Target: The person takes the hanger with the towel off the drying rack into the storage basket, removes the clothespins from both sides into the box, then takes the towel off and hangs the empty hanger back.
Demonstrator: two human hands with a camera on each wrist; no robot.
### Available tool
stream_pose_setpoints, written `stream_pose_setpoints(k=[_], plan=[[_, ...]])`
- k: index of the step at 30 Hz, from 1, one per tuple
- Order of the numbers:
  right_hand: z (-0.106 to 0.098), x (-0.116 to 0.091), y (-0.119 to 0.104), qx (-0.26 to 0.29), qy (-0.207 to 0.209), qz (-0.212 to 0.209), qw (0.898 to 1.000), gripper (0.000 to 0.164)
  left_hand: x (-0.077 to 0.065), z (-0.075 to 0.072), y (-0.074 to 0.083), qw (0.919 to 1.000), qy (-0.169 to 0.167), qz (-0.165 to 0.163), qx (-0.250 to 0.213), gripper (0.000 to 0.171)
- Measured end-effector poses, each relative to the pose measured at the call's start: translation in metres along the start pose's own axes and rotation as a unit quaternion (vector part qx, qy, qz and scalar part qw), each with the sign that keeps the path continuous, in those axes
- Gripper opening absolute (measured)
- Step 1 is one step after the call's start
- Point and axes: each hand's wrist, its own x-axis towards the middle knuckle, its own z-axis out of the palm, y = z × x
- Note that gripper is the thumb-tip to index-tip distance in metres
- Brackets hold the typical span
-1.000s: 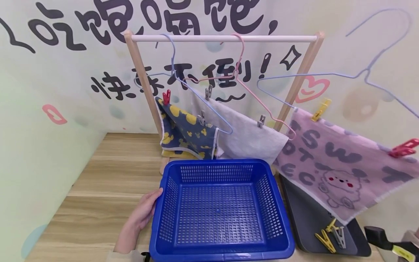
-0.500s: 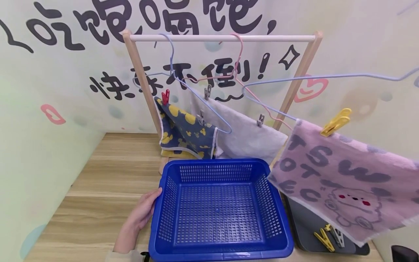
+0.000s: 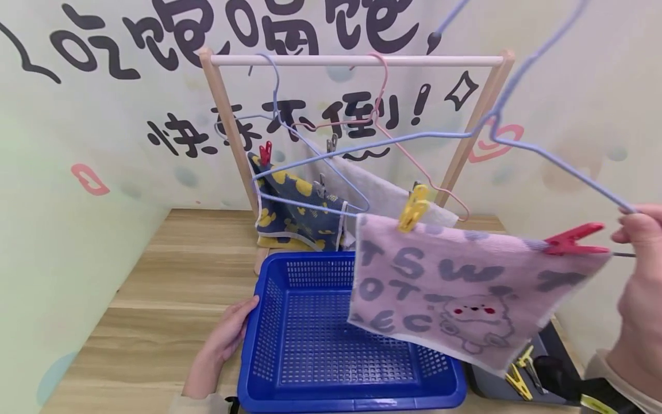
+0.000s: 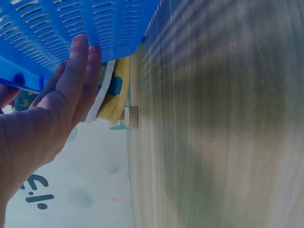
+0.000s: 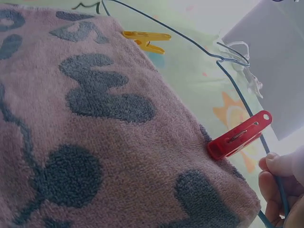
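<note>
At the right, my right hand [image 3: 643, 282] grips the end of a blue wire hanger [image 3: 445, 135]; in the right wrist view its thumb and fingers pinch the wire. From the hanger's bar hangs a pink towel [image 3: 385, 273] with grey letters and an animal face, fixed by a yellow clothespin [image 3: 414, 211] and a red clothespin [image 3: 574, 241]. The towel hangs over the right part of a blue plastic basket [image 3: 351, 403]. My left hand [image 3: 224, 333] holds the basket's left rim, its fingers along the outer wall and the thumb over the edge.
Behind the basket stands a wooden rack with a white rod [image 3: 320, 60]. On it hang a blue hanger with a yellow-and-navy towel [image 3: 305, 215] and a pink hanger [image 3: 408, 152] with a white towel [image 3: 362, 184]. A dark tray [image 3: 488, 386] with loose clothespins [image 3: 519, 382] lies right.
The right hand has come into view with the hanger, after both dipped toward the right edge. The pink towel has moved left, in front of the rack. The left hand stays on the basket.
</note>
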Motion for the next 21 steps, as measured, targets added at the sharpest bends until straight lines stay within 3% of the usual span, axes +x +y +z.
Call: stream_pose_setpoints(k=[4, 7, 12, 17, 21], plan=[[0.026, -0.009, -0.007, 0.128, -0.007, 0.014, 0.992, 0.015, 0.001, 0.001, 0.0, 1.0, 0.004, -0.001, -0.003, 0.041], [0.043, -0.016, -0.009, 0.174, -0.02, 0.001, 0.985, 0.009, 0.001, 0.001, 0.0, 1.0, 0.004, -0.003, -0.005, 0.041], [0.061, -0.026, -0.005, 0.162, -0.073, -0.009, 0.984, 0.005, 0.002, 0.002, 0.001, 0.9999, 0.002, -0.006, -0.01, 0.04], [0.063, -0.032, 0.005, 0.102, -0.135, 0.011, 0.986, 0.007, 0.001, 0.002, 0.002, 0.9999, 0.009, -0.008, 0.0, 0.046], [0.063, -0.035, 0.016, 0.091, -0.179, 0.03, 0.979, 0.008, 0.001, 0.001, 0.001, 0.9998, 0.017, -0.013, 0.006, 0.052]])
